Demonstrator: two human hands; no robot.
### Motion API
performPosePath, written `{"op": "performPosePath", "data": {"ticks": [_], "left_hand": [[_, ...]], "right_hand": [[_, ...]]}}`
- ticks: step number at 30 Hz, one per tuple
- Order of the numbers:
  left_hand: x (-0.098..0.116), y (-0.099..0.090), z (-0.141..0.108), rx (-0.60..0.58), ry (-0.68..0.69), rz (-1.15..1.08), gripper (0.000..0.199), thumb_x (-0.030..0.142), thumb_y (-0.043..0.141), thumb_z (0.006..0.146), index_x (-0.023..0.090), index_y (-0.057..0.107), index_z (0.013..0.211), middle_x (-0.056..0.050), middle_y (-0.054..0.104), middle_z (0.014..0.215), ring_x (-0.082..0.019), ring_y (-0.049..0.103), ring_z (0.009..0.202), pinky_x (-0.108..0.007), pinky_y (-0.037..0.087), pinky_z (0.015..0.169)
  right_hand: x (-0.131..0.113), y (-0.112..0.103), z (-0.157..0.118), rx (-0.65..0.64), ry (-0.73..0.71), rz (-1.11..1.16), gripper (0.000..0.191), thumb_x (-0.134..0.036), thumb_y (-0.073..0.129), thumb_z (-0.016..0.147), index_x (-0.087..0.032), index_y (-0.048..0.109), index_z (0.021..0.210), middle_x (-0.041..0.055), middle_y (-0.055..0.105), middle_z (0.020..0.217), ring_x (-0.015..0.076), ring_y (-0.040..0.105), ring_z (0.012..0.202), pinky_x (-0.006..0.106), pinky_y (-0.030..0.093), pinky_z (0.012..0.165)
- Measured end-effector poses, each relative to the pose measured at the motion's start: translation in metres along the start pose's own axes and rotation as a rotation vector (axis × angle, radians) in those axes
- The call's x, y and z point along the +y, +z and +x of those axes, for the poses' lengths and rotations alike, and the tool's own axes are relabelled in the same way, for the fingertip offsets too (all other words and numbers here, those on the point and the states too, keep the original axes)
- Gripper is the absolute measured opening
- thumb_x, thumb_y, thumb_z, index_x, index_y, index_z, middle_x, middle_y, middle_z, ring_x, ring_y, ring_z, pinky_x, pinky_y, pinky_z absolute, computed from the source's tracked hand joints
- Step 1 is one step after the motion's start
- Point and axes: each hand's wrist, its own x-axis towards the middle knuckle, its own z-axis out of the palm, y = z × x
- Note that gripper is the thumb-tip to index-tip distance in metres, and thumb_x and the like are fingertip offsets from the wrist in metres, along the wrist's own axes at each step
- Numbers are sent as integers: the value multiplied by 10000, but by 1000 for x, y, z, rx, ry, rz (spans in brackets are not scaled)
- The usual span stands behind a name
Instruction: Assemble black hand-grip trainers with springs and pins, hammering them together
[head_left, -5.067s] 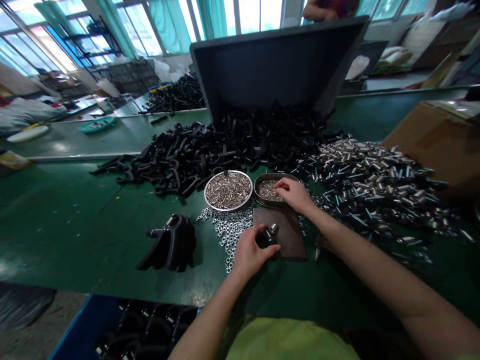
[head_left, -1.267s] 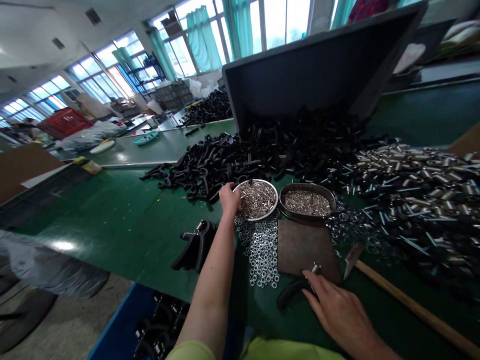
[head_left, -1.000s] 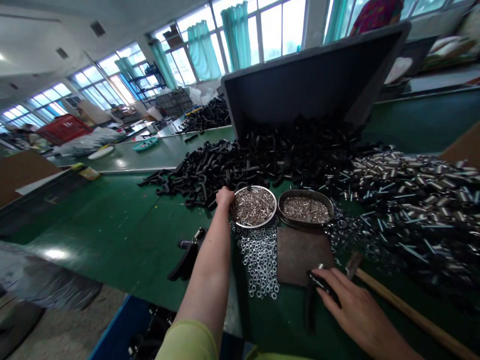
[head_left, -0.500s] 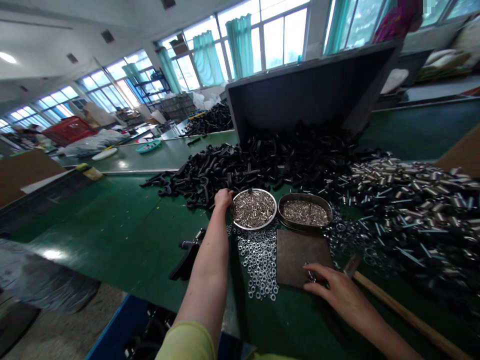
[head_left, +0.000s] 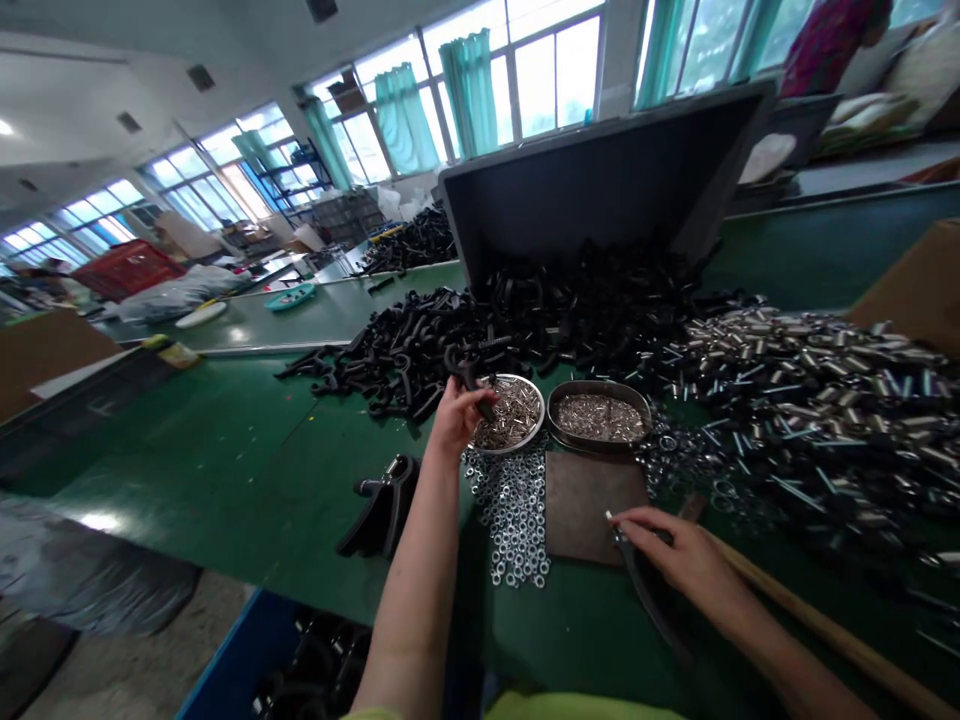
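Note:
My left hand (head_left: 452, 418) is closed on a black plastic part (head_left: 466, 370) with a forked end, held above the left edge of a round dish (head_left: 540, 412) of small metal pins. Beside the near right corner of a flat brown plate (head_left: 592, 500), my right hand (head_left: 671, 548) pinches a black curved lever (head_left: 646, 592) that has a shiny metal piece at its upper end. The fingers partly hide that piece. Loose metal nuts (head_left: 519, 520) lie between the two hands. Left of my left forearm rests a black assembled part (head_left: 382, 505).
An oval tin (head_left: 600, 388) holds small metal bits. Behind it, black parts (head_left: 420, 345) spill from a tipped grey bin (head_left: 600, 185). Metal cylinders (head_left: 840, 370) are heaped at the right. A hammer (head_left: 810, 620) lies under my right forearm. A blue crate (head_left: 232, 650) stands below the table edge.
My left hand has lifted a black forked part from the pile and come slightly nearer, over the dish. My right hand's fingers have closed more, and the black lever beneath them now shows clearly.

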Motion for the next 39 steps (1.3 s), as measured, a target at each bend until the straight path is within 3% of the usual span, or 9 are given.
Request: {"op": "performPosePath", "data": {"ticks": [3,7,10,15,21,29,32,35,39], "left_hand": [[-5,23,-70,-220,-150,-470,595,193,638,661,242,401,1205,43,520,746,-68,531,568,-185,437,510],[-9,49,-148,-369,-407,-514,584,233,756,600,197,446,1093,80,436,638,-18,360,427,-147,247,382],[-5,58,-176,-440,-501,-521,728,210,823,525,210,416,1129,88,437,643,-14,346,439,-145,220,387],[7,61,-187,-416,-551,-406,759,247,838,498,219,406,1123,71,488,684,-37,395,489,-148,230,403],[13,67,-191,-380,-361,-189,629,204,804,524,208,440,1037,17,560,851,-98,526,708,-202,421,613],[-4,60,-184,-462,-555,-262,713,313,747,627,299,378,1236,71,485,706,-42,386,451,-146,236,379],[-3,56,-180,-404,-362,-151,775,260,765,615,307,365,1276,19,575,887,-99,548,636,-195,431,519],[4,51,-176,-382,-92,39,886,182,769,600,303,315,1352,-35,566,1151,-194,578,985,-319,467,872],[7,49,-176,-521,-56,141,871,184,755,626,302,318,1370,-37,557,1206,-221,563,1061,-355,430,952]], "right_hand": [[-18,0,1,158,-18,32,312,-454,526,826,-193,695,804,29,710,801,200,651,790,279,506,731],[-43,6,-4,312,-119,34,284,-419,516,830,-190,678,792,35,702,786,191,646,756,264,500,673],[-54,13,-11,314,-228,-11,246,-379,505,856,-202,669,808,26,700,791,173,647,750,255,492,672],[-56,19,-17,284,-363,-139,195,-318,492,873,-210,648,825,16,690,757,154,645,709,252,479,667],[-51,19,-16,283,-403,-177,172,-274,501,865,-202,619,762,-5,652,669,130,621,621,227,453,605],[-47,4,-11,103,-533,-298,206,-321,456,886,-197,614,934,63,654,838,176,618,792,291,475,711],[-37,6,-8,123,-352,-214,274,-401,394,908,-203,581,876,42,632,740,167,610,705,283,470,656],[-30,10,-1,-146,5,40,468,-546,263,918,-180,550,863,6,603,634,138,580,553,234,431,497],[-36,15,10,-362,18,179,433,-542,418,872,-150,601,885,38,666,812,165,625,734,248,464,603]]}}
